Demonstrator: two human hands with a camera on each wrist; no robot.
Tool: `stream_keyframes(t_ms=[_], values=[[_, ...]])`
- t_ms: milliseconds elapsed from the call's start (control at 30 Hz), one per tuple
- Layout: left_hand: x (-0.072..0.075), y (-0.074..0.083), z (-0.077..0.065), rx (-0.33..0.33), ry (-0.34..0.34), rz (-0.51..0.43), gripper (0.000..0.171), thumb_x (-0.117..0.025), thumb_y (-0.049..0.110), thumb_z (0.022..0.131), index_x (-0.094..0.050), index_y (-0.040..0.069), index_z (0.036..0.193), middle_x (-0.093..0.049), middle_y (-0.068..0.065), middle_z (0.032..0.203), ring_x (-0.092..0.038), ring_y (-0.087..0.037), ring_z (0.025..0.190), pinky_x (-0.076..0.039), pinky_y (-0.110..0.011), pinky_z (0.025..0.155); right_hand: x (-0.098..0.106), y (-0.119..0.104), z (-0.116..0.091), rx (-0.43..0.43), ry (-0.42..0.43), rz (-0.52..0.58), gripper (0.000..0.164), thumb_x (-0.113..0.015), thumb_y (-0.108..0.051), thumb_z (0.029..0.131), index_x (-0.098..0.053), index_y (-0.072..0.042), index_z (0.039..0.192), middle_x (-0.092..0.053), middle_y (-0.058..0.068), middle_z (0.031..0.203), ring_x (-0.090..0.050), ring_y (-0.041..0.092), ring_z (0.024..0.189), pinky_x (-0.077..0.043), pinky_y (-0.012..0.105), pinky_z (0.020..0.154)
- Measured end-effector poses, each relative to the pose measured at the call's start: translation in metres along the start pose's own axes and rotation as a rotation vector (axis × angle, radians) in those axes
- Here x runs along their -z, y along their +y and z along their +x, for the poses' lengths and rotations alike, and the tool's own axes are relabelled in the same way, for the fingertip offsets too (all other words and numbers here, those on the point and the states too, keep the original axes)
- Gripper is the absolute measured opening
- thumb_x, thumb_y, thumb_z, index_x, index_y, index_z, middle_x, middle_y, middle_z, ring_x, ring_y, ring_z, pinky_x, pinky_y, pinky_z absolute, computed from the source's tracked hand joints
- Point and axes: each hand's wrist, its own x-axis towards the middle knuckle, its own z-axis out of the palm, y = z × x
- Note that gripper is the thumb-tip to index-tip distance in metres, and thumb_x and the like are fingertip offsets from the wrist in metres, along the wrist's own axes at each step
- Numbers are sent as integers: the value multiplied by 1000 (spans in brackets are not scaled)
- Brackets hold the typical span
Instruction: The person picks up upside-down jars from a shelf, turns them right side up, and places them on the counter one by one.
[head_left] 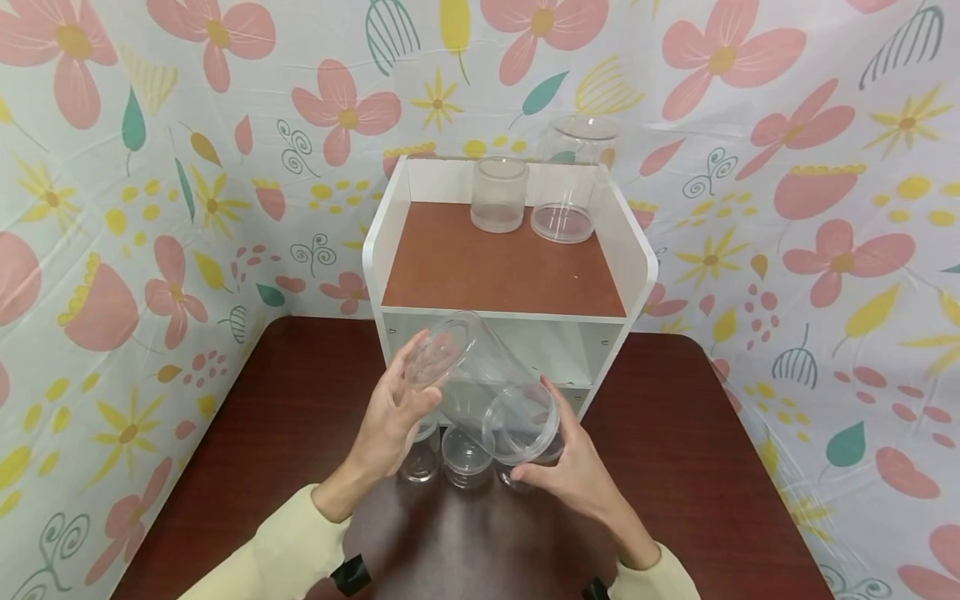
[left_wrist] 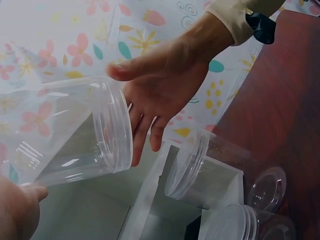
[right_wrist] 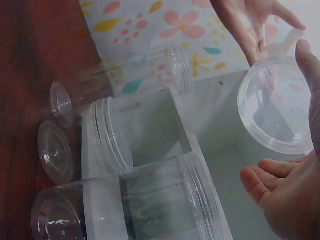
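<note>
A large clear plastic jar (head_left: 480, 392) is held tilted between both hands, in front of the white cabinet. Its narrower-looking round end faces the upper left; the end with the ridged rim (left_wrist: 115, 130) faces the lower right. My left hand (head_left: 386, 421) holds the upper-left end, thumb across its near edge and fingers at the far side. Round the rimmed end, my right hand (head_left: 581, 467) spans the jar, thumb at the lower edge and fingers at the upper one. The left wrist view shows the right fingers (left_wrist: 142, 132) fairly straight and spread.
Several clear jars stand below the hands, including a short lidded jar (head_left: 467, 458). On the brown top of the white cabinet (head_left: 378, 250) are a small jar (head_left: 498, 200) and a taller jar (head_left: 564, 221). The dark red table (head_left: 697, 442) meets a flowered cloth (head_left: 832, 275).
</note>
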Motion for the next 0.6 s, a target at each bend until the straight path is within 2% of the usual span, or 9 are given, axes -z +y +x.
stream_keyframes(t_ms=[133, 267, 367, 500, 600], values=[[-1, -2, -1, 8, 17, -33, 98, -77, 22, 93, -11, -9, 159, -24, -33, 161, -51, -18, 138, -35, -39, 117, -2, -4, 2, -2, 1, 1, 127, -100, -36, 65, -24, -13, 165, -45, 7, 158, -47, 34, 137, -32, 23, 112], [-2, -3, -2, 13, 21, -48, 98, -76, 21, 93, -11, -9, 159, -24, -33, 161, -50, -18, 139, -35, -39, 117, -4, -6, 3, 0, 10, -11, 126, -101, -20, 62, -26, -18, 164, -49, 4, 155, -50, 33, 135, -34, 22, 111], [-1, -3, -2, 25, 15, -43, 98, -75, 21, 93, -10, -8, 159, -23, -32, 162, -50, -18, 139, -34, -38, 118, -5, -5, 4, 18, 15, -16, 122, -100, -15, 63, -30, -21, 162, -50, 4, 154, -51, 34, 133, -36, 25, 111], [2, -2, -3, 53, 9, 32, 94, -73, 22, 93, -13, -7, 160, -26, -30, 162, -48, -15, 140, -35, -32, 117, -6, -3, 3, 40, 31, -8, 114, -98, -12, 64, -35, -22, 159, -50, 4, 151, -53, 32, 130, -39, 28, 109], [5, 0, -4, 59, 3, 113, 91, -72, 25, 94, -18, -8, 159, -28, -28, 163, -43, -15, 144, -33, -26, 116, -6, -2, 3, 52, 46, 15, 111, -97, -10, 65, -36, -20, 157, -52, 5, 149, -55, 26, 127, -41, 25, 107]])
